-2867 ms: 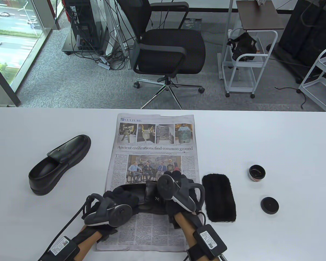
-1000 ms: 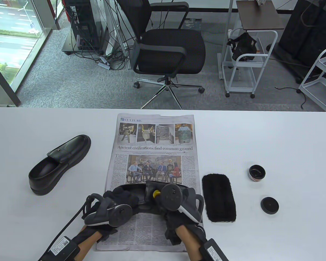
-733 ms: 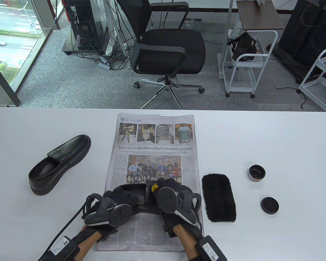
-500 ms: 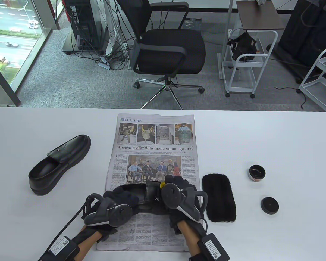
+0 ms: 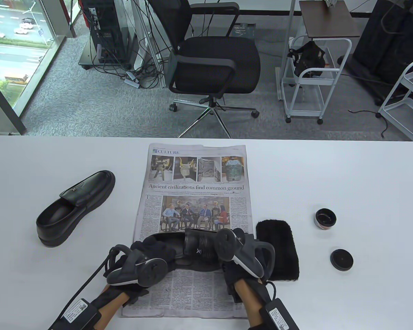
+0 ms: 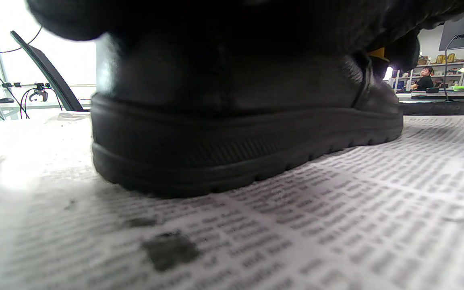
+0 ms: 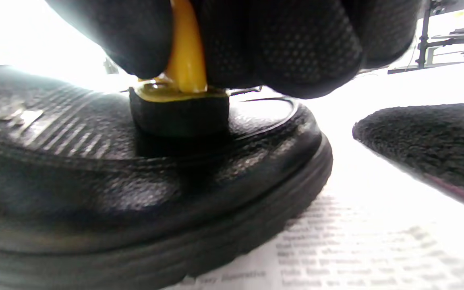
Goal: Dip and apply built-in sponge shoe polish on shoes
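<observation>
A black loafer (image 5: 189, 249) lies on the newspaper (image 5: 196, 192) near the table's front edge. My left hand (image 5: 148, 252) grips its heel end, and in the left wrist view the heel and sole (image 6: 232, 133) fill the frame. My right hand (image 5: 242, 242) pinches the yellow-handled sponge applicator (image 7: 181, 90) and presses its black sponge on the toe of the loafer (image 7: 135, 177). The open polish tin (image 5: 325, 219) and its lid (image 5: 341, 259) stand at the right. A second black loafer (image 5: 75, 208) stands at the left.
A black polishing cloth (image 5: 280, 245) lies right of the newspaper, just beside my right hand; it also shows in the right wrist view (image 7: 429, 141). The white table (image 5: 347, 172) ends at a far edge, with an office chair (image 5: 213, 62) beyond.
My right hand has rubbed the applicator back and forth over the loafer's upper and now sits further right, over the toe. My left hand and the shoe have stayed put.
</observation>
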Tool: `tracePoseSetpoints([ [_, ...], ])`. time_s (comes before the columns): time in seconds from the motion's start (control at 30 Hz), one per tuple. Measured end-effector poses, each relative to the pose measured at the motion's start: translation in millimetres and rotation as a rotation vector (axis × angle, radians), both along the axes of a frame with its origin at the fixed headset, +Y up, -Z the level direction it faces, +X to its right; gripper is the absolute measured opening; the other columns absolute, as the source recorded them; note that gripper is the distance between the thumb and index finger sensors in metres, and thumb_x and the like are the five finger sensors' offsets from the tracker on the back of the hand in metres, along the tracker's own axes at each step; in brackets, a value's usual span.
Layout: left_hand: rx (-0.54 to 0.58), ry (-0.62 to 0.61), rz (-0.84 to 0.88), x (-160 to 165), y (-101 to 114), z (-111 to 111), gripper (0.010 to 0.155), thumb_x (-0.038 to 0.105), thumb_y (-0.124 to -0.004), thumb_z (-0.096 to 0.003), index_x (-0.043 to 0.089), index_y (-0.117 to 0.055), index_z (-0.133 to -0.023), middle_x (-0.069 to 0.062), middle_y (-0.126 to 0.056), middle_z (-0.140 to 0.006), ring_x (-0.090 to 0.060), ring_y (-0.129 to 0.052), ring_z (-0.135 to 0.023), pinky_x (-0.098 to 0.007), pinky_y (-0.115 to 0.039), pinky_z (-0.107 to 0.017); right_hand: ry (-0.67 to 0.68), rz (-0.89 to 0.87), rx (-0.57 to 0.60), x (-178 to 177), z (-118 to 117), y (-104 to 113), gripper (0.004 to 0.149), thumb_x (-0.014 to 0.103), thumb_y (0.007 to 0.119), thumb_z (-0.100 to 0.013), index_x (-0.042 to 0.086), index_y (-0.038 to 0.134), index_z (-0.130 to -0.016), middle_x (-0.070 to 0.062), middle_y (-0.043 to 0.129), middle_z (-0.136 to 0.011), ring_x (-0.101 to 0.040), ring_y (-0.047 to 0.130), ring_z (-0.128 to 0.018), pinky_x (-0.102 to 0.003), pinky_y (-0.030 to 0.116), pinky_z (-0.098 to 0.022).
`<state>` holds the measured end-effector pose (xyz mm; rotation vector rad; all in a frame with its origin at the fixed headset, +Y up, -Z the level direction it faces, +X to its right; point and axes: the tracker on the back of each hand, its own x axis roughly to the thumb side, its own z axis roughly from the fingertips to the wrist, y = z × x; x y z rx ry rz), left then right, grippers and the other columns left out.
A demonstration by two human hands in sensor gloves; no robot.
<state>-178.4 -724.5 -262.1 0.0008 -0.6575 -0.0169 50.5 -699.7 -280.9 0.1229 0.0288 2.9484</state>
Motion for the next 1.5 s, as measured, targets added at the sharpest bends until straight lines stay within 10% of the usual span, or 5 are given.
tracePoseSetpoints([
  [0.6, 0.001, -0.002, 0.000, 0.4, -0.1, -0.5, 0.046, 0.049, -0.067, -0.0578, 0.020, -0.073, -0.093, -0.008, -0.085, -0.081, -0.035, -0.069, -0.082, -0.053, -0.071, -0.048, 0.133, -0.168, 0.216, -25.1, 2.5, -2.0, 0.046, 0.036, 0.077, -0.044, 0.013, 0.080, -0.084, -0.014, 0.091, -0.065, -0.030, 0.094, -0.045, -0.058, 0.076, -0.050],
  [1.1, 0.001, 0.002, -0.001, 0.2, 0.1, 0.4, 0.046, 0.049, -0.067, -0.0577, 0.020, -0.073, -0.093, -0.008, -0.085, -0.081, -0.035, -0.069, -0.082, -0.053, -0.071, -0.048, -0.043, -0.005, 0.073, 10.6, -3.1, -2.0, 0.046, 0.036, 0.079, -0.043, 0.012, 0.081, -0.083, -0.013, 0.093, -0.062, -0.027, 0.095, -0.042, -0.056, 0.079, -0.048],
  [1.5, 0.001, -0.001, -0.001, -0.1, 0.0, 0.0, 0.046, 0.049, -0.067, -0.0578, 0.020, -0.073, -0.093, -0.008, -0.085, -0.081, -0.035, -0.069, -0.082, -0.053, -0.071, -0.048, 0.065, -0.144, -0.036, -12.7, 4.3, 2.9, 0.046, 0.036, 0.079, -0.044, 0.011, 0.081, -0.082, -0.013, 0.093, -0.059, -0.026, 0.096, -0.039, -0.055, 0.080, -0.046],
])
